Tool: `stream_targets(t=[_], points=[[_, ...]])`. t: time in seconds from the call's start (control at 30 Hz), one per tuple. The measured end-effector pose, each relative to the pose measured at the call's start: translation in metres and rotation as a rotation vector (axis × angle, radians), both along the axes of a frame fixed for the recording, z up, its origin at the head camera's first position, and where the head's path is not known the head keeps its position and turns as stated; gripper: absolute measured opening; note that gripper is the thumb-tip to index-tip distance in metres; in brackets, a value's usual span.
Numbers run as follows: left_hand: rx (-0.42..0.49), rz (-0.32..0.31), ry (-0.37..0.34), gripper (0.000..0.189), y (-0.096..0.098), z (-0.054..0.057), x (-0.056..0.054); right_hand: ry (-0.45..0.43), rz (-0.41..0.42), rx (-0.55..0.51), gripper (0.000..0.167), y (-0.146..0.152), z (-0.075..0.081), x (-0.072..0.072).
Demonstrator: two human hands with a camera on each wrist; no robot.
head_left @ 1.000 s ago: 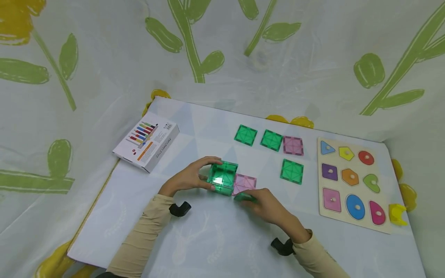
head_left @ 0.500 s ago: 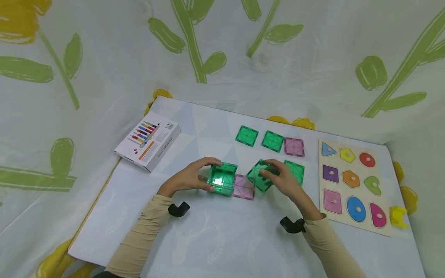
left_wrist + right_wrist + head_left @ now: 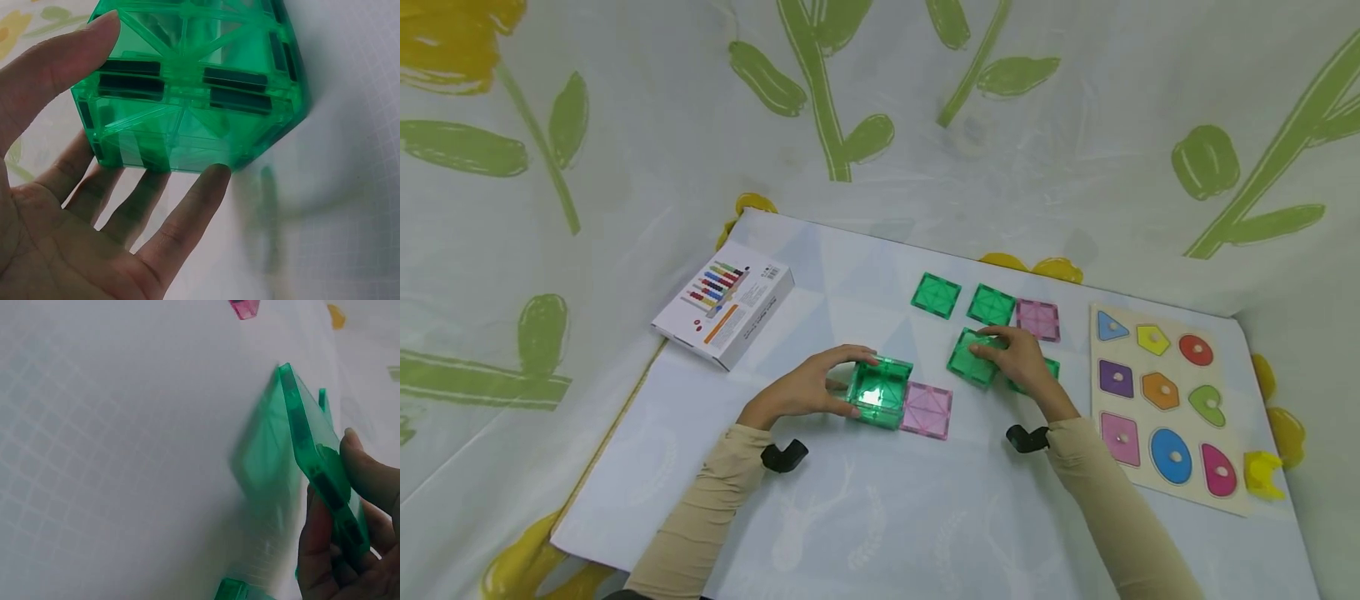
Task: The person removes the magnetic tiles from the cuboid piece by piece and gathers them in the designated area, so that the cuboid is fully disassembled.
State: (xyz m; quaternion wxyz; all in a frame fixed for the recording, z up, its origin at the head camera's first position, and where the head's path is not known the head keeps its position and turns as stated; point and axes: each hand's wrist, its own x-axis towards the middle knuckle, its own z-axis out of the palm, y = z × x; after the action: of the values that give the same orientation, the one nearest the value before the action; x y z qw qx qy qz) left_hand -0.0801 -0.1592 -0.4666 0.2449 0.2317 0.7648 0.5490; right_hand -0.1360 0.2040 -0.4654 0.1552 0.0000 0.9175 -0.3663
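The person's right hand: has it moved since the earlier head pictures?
Yes: in the head view, the right hand has moved rightward, nearer the beige board with coloured shapes, and toward the far edge of the white table.

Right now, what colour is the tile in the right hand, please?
Green; the tile shows best in the head view.

The head view looks forward and down from well above the worktop [image 3: 925,517], taking in both hands. The left wrist view looks from close by past the left hand [image 3: 805,387] at the green tile box [image 3: 181,109]; the right, equally near, faces the right hand's green tile [image 3: 972,360], and the head view shares both objects.
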Motion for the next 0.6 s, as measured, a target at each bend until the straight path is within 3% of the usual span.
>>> stream_targets(t=[0.37,0.6], points=[[-0.033,-0.009,0.0,0.074,-0.002,0.001,0.0,-0.006,-0.028,0.078,0.054,-0.006,-0.012,-0.013],[-0.027,-0.015,-0.005,0.073,-0.002,0.001,0.0,0.079,-0.013,0.062,0.044,-0.011,-0.015,-0.015]])
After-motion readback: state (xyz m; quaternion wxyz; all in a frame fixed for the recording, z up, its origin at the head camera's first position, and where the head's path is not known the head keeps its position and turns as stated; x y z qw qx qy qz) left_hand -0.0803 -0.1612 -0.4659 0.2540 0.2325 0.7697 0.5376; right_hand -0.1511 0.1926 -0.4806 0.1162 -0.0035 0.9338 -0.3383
